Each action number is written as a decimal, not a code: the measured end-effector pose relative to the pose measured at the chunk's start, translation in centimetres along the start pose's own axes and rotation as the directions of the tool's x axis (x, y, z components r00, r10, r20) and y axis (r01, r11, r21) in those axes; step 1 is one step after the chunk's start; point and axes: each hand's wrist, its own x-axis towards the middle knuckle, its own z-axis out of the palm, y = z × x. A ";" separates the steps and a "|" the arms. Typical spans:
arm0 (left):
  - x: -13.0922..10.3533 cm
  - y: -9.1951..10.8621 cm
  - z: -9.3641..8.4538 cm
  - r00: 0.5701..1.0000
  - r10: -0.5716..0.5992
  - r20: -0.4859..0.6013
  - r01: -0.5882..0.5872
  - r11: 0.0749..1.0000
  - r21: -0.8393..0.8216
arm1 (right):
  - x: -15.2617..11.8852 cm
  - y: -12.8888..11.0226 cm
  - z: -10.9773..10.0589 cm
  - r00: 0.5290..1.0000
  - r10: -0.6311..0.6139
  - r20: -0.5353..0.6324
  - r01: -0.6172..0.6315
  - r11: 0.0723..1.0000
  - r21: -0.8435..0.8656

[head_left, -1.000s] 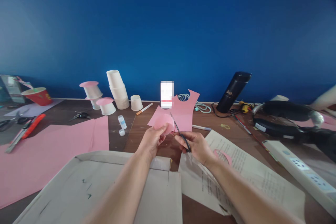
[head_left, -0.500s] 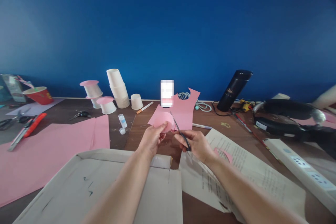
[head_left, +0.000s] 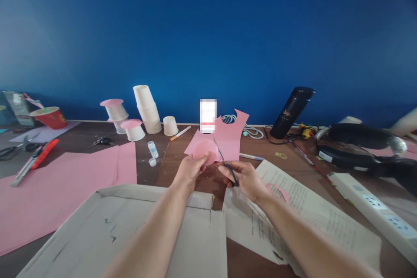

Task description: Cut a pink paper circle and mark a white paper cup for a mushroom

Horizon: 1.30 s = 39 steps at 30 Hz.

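Observation:
Between its thumb and fingers, my left hand (head_left: 193,168) pinches a rounded piece of pink paper (head_left: 208,150). My right hand (head_left: 243,178) is closed on the dark handles of scissors (head_left: 232,174), whose blades point up and left beside the right edge of that piece. Behind both hands lies a larger pink sheet (head_left: 230,137) with curved cut-outs along its top. A thin pink offcut (head_left: 279,192) rests on a printed paper (head_left: 302,200) near my right wrist.
White paper cups (head_left: 148,115), some topped with pink discs, stand at the back left. A glue stick (head_left: 152,149) lies nearer. A cardboard box lid (head_left: 130,234) is in front. A black bottle (head_left: 291,113) and power strip (head_left: 374,208) are at the right.
The rounded pink piece has tilted flatter in my left hand and shifted slightly. The scissors remain in my right hand, their blades still along the paper's right side.

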 end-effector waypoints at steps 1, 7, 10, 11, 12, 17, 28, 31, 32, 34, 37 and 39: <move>0.0 0.0 0.0 1.000 0.003 0.006 -0.003 1.000 -0.003 | 0.0 0.0 0.0 1.000 0.001 -0.001 -0.001 1.000 0.000; -0.4 0.6 0.3 0.998 -0.052 0.031 0.053 0.998 -0.033 | -0.1 -0.1 0.0 1.000 -0.006 -0.001 0.006 1.000 0.005; -0.5 0.7 0.4 0.998 -0.064 0.029 0.066 0.996 -0.056 | -0.1 -0.2 0.0 1.000 -0.019 0.008 0.019 1.000 -0.005; -0.5 0.7 0.4 0.997 -0.068 0.028 0.069 0.996 -0.063 | -0.1 -0.2 0.0 1.000 -0.024 0.009 0.024 1.000 -0.010; -0.5 0.7 0.4 0.997 -0.073 0.025 0.075 0.995 -0.070 | -0.2 -0.3 0.0 1.000 -0.027 0.008 0.027 1.000 -0.014; -0.5 0.7 0.3 0.996 -0.089 0.022 0.091 0.990 -0.105 | -0.2 -0.4 0.0 0.999 -0.032 -0.003 0.032 0.999 -0.027; -0.5 0.7 0.3 0.995 -0.090 0.034 0.093 0.989 -0.117 | -0.1 -0.4 0.0 1.000 -0.028 -0.010 0.028 0.999 -0.030; -0.6 0.9 0.5 0.993 -0.116 0.031 0.120 0.981 -0.155 | -0.2 -0.5 0.1 1.000 -0.022 -0.011 0.021 0.999 -0.028; -0.7 1.0 0.5 0.992 -0.122 0.033 0.126 0.978 -0.167 | -0.2 -0.5 0.1 1.000 -0.020 -0.007 0.020 0.999 -0.027; -0.8 1.1 0.6 0.992 -0.121 0.040 0.126 0.977 -0.173 | -0.2 -0.5 0.1 1.000 -0.016 -0.003 0.016 1.000 -0.020; -0.9 1.1 0.6 0.994 -0.104 0.035 0.108 0.985 -0.138 | -0.1 -0.1 0.0 1.000 -0.010 0.002 0.010 1.000 -0.002; -0.9 1.1 0.6 0.995 -0.096 0.036 0.099 0.989 -0.110 | 0.1 0.1 -0.1 1.000 -0.006 0.006 0.006 1.000 0.006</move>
